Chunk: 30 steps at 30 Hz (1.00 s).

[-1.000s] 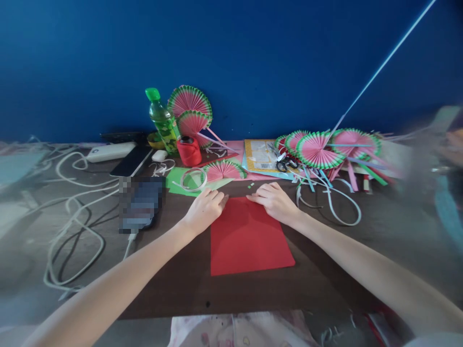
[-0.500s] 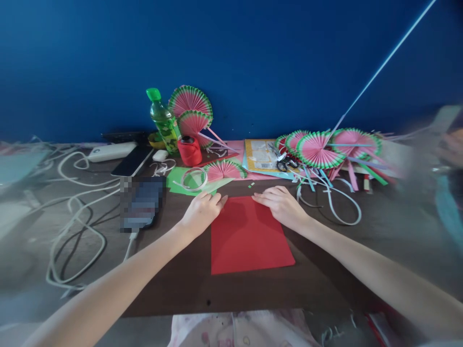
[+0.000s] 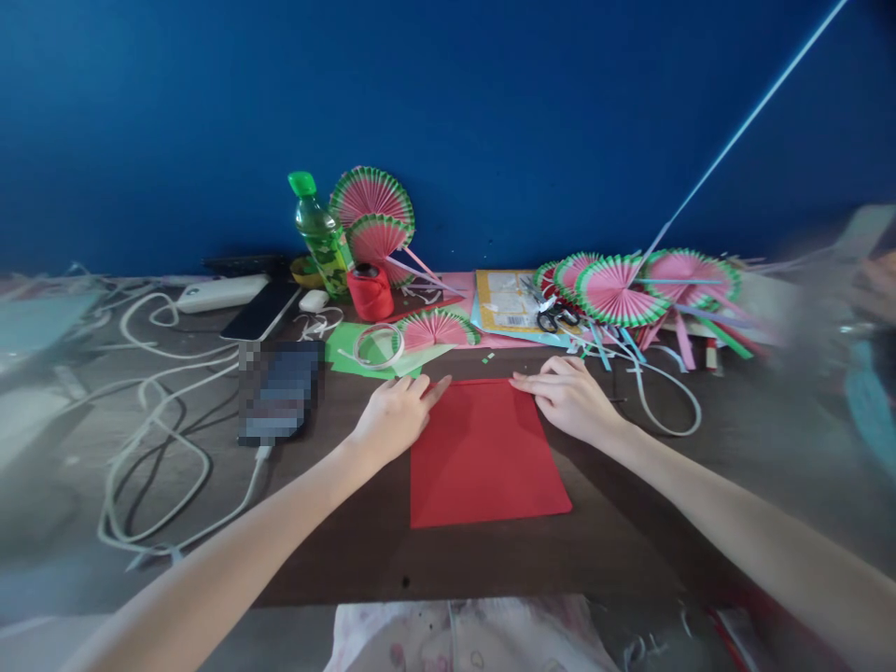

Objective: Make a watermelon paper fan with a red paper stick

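Observation:
A sheet of red paper lies flat on the dark table in front of me. Along its far edge runs a narrow folded strip. My left hand is at the far left corner, its fingers closed and pressed on the fold there. At the far right corner, my right hand has its thumb and fingers together on the same folded edge. Just beyond my left hand lies green paper with a roll of clear tape on it.
Pleated watermelon fans are piled at the back right, near black-handled scissors. A green-capped bottle and a red spool stand at the back left. A phone with a white cable lies left. Part of another person shows far right.
My right hand has slid outward to the right along the far edge of the red paper. My left hand has stayed near its corner. The narrow fold now shows more clearly.

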Each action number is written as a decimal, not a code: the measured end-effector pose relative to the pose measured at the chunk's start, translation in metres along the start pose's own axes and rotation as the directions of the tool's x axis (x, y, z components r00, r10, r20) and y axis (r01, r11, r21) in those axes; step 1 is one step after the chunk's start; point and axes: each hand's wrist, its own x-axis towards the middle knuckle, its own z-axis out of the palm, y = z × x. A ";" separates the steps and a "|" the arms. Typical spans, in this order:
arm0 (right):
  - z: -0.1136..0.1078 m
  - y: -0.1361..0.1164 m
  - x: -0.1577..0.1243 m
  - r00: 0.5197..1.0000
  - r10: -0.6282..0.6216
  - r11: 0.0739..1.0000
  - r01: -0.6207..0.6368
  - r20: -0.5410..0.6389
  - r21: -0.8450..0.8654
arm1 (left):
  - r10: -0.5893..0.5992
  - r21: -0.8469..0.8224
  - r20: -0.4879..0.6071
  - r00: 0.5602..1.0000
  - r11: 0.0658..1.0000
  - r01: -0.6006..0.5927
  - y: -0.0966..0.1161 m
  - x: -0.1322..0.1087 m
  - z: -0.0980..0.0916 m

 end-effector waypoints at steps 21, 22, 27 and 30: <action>0.002 -0.027 0.013 0.986 0.149 0.988 -0.146 0.070 -0.040 | -0.124 -0.061 0.015 0.992 0.990 0.125 0.011 -0.002 -0.002; -0.001 -0.022 0.008 0.983 0.174 0.984 -0.171 0.061 -0.047 | -0.123 -0.070 0.004 0.992 0.990 0.123 0.010 -0.003 -0.002; -0.007 -0.005 0.004 0.970 0.226 0.972 -0.231 0.086 0.048 | -0.140 -0.173 -0.111 0.984 0.978 0.120 0.001 0.007 0.004; -0.004 -0.001 0.016 0.972 0.220 0.961 -0.231 0.087 0.153 | -0.177 -0.261 -0.146 0.973 0.956 0.135 -0.006 0.020 0.009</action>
